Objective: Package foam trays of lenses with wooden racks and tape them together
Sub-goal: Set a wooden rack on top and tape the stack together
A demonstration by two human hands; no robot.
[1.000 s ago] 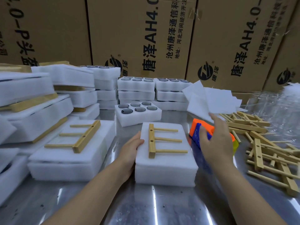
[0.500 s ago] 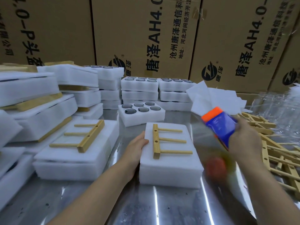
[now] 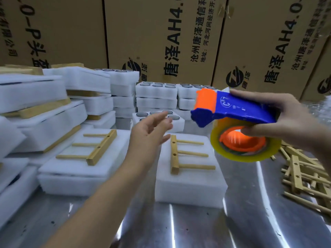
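A white foam tray stack point(image 3: 189, 185) lies on the steel table in front of me, with a wooden rack point(image 3: 180, 153) lying flat on top. My right hand point(image 3: 286, 120) grips a blue and orange tape dispenser point(image 3: 232, 111) carrying a roll of clear tape point(image 3: 245, 151), held in the air above the stack's right side. My left hand point(image 3: 150, 129) hovers open above the stack's left edge, fingers spread, touching nothing. An open foam tray with lenses point(image 3: 177, 120) sits just behind.
Another foam stack with a rack point(image 3: 86, 158) lies to the left, beside piles of packed foam trays point(image 3: 35, 108). Loose wooden racks point(image 3: 304, 174) are heaped at the right. Stacked lens trays point(image 3: 155, 93) and cardboard boxes point(image 3: 161, 36) close off the back.
My right hand has lifted the tape dispenser from the table up over the stack. My left hand has left the stack's left side and risen, open.
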